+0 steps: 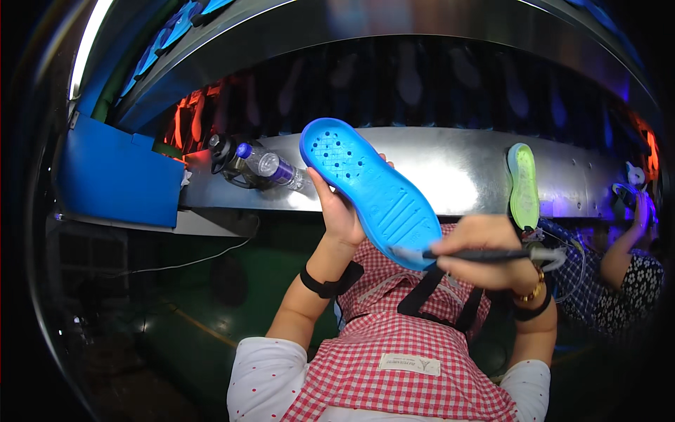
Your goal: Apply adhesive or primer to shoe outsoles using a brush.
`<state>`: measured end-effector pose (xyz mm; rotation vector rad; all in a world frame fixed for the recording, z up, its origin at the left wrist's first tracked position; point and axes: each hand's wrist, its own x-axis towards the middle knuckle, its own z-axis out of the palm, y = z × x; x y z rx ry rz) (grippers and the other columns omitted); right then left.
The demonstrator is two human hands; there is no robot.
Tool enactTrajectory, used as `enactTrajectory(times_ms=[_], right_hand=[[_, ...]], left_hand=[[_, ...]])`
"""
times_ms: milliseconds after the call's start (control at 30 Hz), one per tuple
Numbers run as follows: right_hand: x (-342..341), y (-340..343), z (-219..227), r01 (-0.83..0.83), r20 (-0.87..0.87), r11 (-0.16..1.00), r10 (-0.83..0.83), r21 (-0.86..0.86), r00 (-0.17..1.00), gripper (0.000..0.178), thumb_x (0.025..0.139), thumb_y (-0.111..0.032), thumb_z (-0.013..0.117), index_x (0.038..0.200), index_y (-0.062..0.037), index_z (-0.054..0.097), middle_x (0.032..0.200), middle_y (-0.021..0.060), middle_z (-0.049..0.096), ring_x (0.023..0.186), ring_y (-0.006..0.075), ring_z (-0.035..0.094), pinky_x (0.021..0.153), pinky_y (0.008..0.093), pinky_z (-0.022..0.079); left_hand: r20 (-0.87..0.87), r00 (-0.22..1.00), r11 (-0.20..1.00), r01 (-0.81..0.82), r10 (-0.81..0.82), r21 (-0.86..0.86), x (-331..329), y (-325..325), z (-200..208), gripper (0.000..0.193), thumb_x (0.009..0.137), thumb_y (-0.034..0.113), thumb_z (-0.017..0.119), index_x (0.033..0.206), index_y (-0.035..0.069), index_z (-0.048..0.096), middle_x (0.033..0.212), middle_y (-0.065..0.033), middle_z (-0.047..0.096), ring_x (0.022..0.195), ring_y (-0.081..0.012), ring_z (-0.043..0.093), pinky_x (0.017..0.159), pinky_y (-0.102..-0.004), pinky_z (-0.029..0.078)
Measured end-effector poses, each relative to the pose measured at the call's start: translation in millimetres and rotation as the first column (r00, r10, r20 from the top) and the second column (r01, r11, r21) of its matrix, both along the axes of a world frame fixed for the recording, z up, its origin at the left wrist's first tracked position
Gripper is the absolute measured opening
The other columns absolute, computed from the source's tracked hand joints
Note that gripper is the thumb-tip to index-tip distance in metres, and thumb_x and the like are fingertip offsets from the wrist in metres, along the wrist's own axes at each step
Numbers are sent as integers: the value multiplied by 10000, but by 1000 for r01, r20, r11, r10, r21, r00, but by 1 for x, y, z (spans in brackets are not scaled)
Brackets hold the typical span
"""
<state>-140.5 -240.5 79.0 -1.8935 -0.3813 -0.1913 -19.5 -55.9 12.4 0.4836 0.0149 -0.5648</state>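
A blue shoe sole [380,190] is held up in front of me, tilted, its holed end at the upper left. My left hand [342,211] grips it from beneath along the left edge, with fingertips showing past the far edge. My right hand [489,250] is closed around a dark-handled brush [485,255]. The brush's pale tip touches or hovers just over the sole's lower end; motion blur hides which. A yellow-green sole [523,186] lies on the metal ledge, up and right of my right hand.
A clear plastic bottle [278,169] with a purple label lies on the metal ledge [450,162], beside a dark flask [226,156]. Blue panels [119,172] stand at the left. At the far right, a co-worker's arm [626,243] reaches toward the ledge. Dark shoe shapes line the opening behind.
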Motion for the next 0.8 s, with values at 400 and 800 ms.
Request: enactTrajectory(times_ms=[400,800], right_hand=[[7,2,0,125,-211,977,-87,175,974,225,681,-21,706,902,-30,666,834,99,660,783,194,619,700,283,495],[-8,2,-13,-59,-150,980,88,190,985,247,671,15,691,914,-5,659,898,81,651,855,184,588,780,298,479]], left_hand=[[143,985,994,-101,95,32,7,-3,28,921,717,774,273,1251,30,372,1143,-159,518,1048,-308,517,914,-446,428],[274,957,989,-122,93,89,14,-1,41,964,689,798,309,1286,42,349,1196,-170,486,1053,-311,506,947,-516,371]])
